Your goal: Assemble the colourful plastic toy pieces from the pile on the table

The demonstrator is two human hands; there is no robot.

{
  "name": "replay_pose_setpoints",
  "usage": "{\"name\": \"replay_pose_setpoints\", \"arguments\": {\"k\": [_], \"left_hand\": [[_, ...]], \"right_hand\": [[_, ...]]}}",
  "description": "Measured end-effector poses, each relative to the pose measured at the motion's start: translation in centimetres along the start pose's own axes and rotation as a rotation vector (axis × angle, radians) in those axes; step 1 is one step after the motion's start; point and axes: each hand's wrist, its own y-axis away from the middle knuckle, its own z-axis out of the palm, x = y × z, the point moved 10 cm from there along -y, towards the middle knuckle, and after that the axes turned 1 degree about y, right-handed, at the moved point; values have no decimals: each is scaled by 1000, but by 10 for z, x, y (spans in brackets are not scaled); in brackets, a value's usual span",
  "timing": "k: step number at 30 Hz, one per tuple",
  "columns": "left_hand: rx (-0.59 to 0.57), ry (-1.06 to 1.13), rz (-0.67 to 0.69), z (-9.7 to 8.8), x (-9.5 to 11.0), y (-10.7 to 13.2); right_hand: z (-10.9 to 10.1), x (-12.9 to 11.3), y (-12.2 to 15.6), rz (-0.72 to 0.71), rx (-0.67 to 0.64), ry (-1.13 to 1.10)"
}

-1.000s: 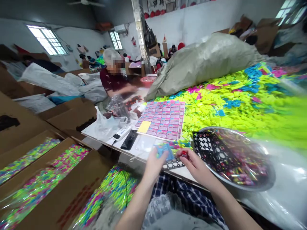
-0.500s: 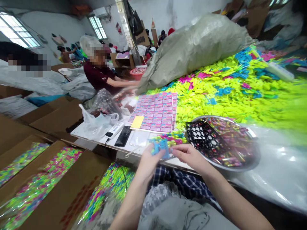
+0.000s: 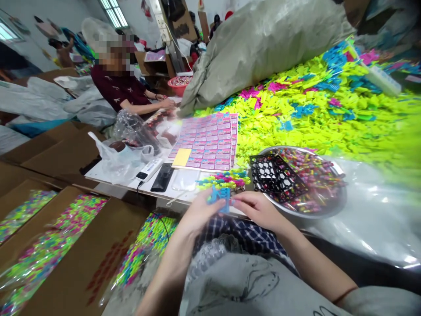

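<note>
My left hand (image 3: 200, 211) is closed around a small light-blue plastic piece (image 3: 221, 194), thumb across its front, just over the table's front edge. My right hand (image 3: 259, 210) is beside it, thumb and fingertips pinched together close to the blue piece's right edge. What lies in that pinch, if anything, is too small to make out. Behind both hands is a row of small yellow, pink and blue plastic pieces (image 3: 226, 179). To the right stands a round metal bowl (image 3: 344, 202) of wrapped candies, with black plastic lattices (image 3: 263, 170) resting over its left side.
Pink printed label sheets (image 3: 205, 142) lie behind the hands. A black phone (image 3: 162, 177), a white power strip (image 3: 149, 170) and a plastic bag (image 3: 121, 160) are leftward. A large yellow heap (image 3: 296, 118) fills the right. Open cartons (image 3: 98, 254) stand lower left. A co-worker (image 3: 118, 90) sits across.
My view has turned slightly, so the scene sits further left and higher. The left hand keeps the blue piece, and the right hand stays pinched beside it. The co-worker's arms have shifted.
</note>
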Motion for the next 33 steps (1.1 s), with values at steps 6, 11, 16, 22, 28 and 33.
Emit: {"name": "replay_pose_setpoints", "arguments": {"k": [6, 11, 16, 22, 28, 33], "left_hand": [[-34, -176, 12, 5, 6, 3], [-80, -119, -43, 10, -5, -1], [-81, -113, -40, 11, -12, -4], [-67, -212, -23, 12, -12, -4], [-77, -230, -43, 10, -23, -10], [-116, -202, -57, 4, -23, -12]], "right_hand": [[3, 20, 7, 81, 4, -108], [12, 36, 13, 185, -7, -316], [-3, 19, 16, 72, 88, 27], [-4, 17, 18, 39, 25, 192], [2, 32, 17, 77, 9, 224], [2, 31, 12, 89, -40, 267]]}}
